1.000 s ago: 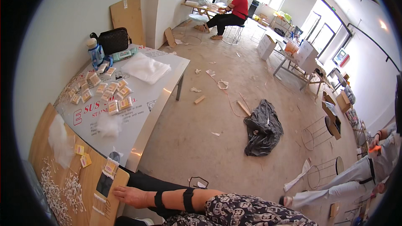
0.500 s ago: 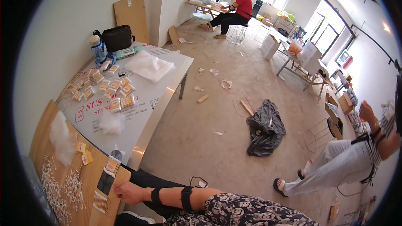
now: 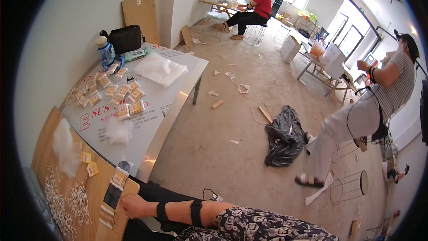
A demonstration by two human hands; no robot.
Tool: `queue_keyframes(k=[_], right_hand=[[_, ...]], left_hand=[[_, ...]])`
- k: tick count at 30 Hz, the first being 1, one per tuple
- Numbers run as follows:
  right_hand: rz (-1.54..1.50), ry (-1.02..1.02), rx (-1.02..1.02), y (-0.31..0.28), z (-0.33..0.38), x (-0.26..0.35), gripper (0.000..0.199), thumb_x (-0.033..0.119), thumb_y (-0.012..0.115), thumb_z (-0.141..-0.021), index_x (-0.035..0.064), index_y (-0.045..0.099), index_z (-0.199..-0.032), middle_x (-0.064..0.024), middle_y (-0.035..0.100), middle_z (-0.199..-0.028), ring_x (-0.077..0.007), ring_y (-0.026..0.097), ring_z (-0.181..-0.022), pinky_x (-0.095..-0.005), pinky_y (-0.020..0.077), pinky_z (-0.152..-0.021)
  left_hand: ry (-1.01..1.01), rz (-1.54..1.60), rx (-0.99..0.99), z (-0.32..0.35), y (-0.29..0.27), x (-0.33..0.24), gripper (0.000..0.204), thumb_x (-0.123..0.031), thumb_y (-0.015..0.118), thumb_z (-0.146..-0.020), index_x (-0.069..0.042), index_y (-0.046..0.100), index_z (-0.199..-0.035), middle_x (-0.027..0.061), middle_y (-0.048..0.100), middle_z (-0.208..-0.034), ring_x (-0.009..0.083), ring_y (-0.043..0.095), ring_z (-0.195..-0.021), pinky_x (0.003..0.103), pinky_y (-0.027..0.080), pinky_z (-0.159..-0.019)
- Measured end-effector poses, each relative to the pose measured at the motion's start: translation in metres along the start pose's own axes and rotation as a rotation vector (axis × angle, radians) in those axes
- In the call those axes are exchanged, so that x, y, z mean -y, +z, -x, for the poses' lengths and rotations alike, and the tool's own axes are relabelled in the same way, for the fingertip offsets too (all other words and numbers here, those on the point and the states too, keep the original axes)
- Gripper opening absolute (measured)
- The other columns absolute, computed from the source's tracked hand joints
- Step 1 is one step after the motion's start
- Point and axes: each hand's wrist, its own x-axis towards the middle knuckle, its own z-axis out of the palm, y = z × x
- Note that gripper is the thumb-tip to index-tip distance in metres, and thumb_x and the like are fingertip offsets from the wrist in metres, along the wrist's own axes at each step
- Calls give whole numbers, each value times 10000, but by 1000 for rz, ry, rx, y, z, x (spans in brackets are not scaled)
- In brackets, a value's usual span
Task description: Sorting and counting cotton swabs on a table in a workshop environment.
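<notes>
We see loose cotton swabs lying unmoved on the wooden table, with 1 row of swabs nearer its edge. Beside that row, our right hand now curls tighter; we cannot tell whether it grips anything. Rightward, past the black bag, a striped-shirted person now shows from head to foot.
</notes>
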Motion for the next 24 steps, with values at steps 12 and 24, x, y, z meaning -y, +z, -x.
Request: queue_keyframes(k=[12,24], right_hand=[[-2,-86,-42,0,1,-4,87,76,562,-641,-4,529,-644,-157,556,-758,-357,560,-757,-429,455,-662],[42,-97,-46,-3,3,-2,90,90,570,-652,8,534,-642,-145,556,-742,-348,566,-723,-429,456,-626]], left_hand=[[-45,312,-72,28,2,-28,474,-189,708,-763,101,554,-1106,198,591,-1032,286,569,-914,377,491,-746],[2,128,29,26,1,-31,468,-215,664,-811,86,539,-1148,187,581,-1100,285,557,-912,374,479,-746]])
